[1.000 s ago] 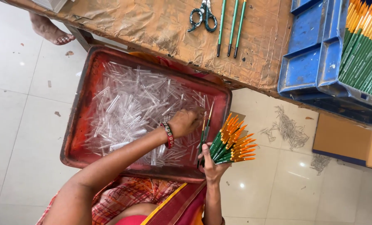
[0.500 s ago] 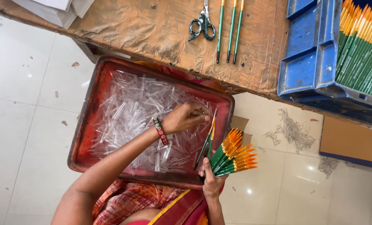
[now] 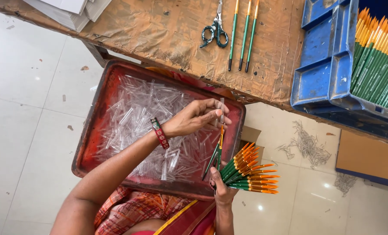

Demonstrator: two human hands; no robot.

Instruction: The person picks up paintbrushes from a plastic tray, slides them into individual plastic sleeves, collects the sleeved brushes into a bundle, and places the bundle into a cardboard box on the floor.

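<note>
Pinching a clear tube (image 3: 222, 109) just above one upright brush (image 3: 220, 143) at frame centre, the left hand (image 3: 194, 119) hovers over the red tray (image 3: 89, 130); the right hand (image 3: 222, 191), lower centre, grips a fanned brush bundle (image 3: 250, 174). Misaligned, the tube could splay the bristles, or the bundle slip.

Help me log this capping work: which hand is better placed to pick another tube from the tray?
Left. The left hand is over the tray of clear tubes, already pinching one tube; the right hand is full of brushes.
</note>
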